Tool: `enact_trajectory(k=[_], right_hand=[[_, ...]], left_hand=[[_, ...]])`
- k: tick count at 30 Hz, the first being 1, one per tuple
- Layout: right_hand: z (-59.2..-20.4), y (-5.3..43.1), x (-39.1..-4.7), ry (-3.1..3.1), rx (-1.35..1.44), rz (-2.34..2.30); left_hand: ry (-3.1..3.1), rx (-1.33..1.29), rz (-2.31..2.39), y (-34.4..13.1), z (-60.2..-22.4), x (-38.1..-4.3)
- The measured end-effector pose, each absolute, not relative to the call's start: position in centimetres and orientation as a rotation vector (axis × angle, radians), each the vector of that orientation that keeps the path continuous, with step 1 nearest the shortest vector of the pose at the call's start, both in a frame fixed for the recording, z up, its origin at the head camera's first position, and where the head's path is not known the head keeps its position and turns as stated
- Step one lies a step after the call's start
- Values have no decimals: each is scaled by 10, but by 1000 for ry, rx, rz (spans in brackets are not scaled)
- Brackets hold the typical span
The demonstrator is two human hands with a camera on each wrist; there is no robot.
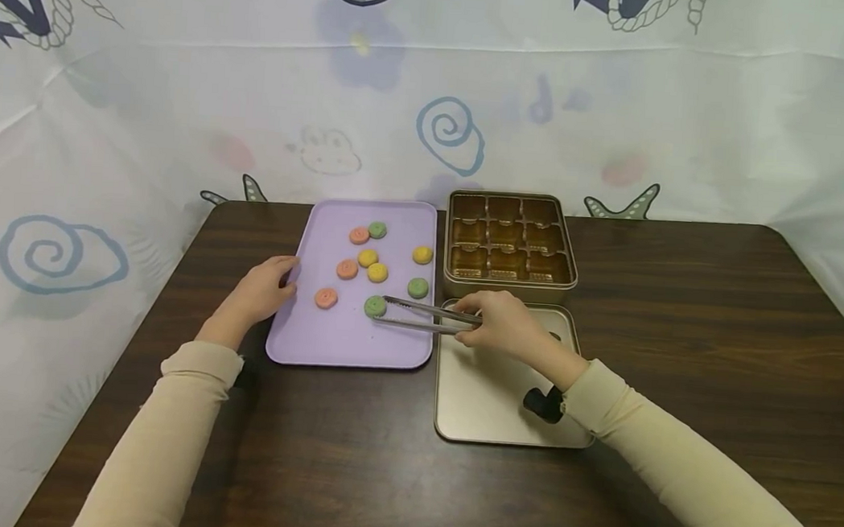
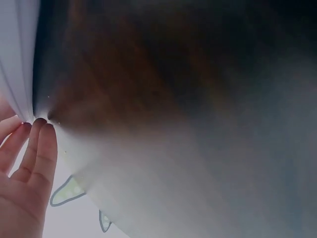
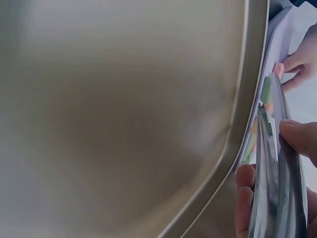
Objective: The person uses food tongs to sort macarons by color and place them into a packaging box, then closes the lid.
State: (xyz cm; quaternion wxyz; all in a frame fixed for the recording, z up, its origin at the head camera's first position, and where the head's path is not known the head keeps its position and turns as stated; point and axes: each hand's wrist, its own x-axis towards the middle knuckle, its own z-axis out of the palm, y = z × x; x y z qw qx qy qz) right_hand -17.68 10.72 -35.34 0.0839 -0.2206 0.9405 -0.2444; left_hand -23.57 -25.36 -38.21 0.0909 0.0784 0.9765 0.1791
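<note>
My right hand [image 1: 501, 325] holds metal tongs [image 1: 429, 326], their arms reaching left over the lilac tray [image 1: 395, 346]. The tong tips are at either side of a round green cookie [image 1: 374, 306] on the tray. At the tray's left edge, my left hand [image 1: 257, 290] pinches the rim; its fingers [image 2: 44, 153] show against the edge in the left wrist view. Around the tray lie more cookies: orange ones [image 1: 325, 298], yellow ones [image 1: 377, 273] and other green ones [image 1: 417, 288]. In the right wrist view, the thumb [image 3: 299, 139] presses along the tongs.
Right of the tray stands a gold tin [image 1: 509, 289] with a brown insert divided into several compartments [image 1: 505, 235]. In front of it lies a flat gold lid [image 1: 485, 416], under my right wrist. All rest on a dark wooden table [image 1: 679, 328], with a patterned cloth [image 1: 257, 108] behind.
</note>
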Motion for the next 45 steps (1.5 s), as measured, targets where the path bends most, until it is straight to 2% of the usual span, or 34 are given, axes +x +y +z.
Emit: enact_trajectory(k=[24, 45], right_hand=[[-352, 105, -180, 2902, -688, -756], [-305, 163, -200, 2952, -394, -993]], left_hand=[[2744, -86, 1129, -254, -375, -237], [2681, -158, 1191, -253, -375, -231]])
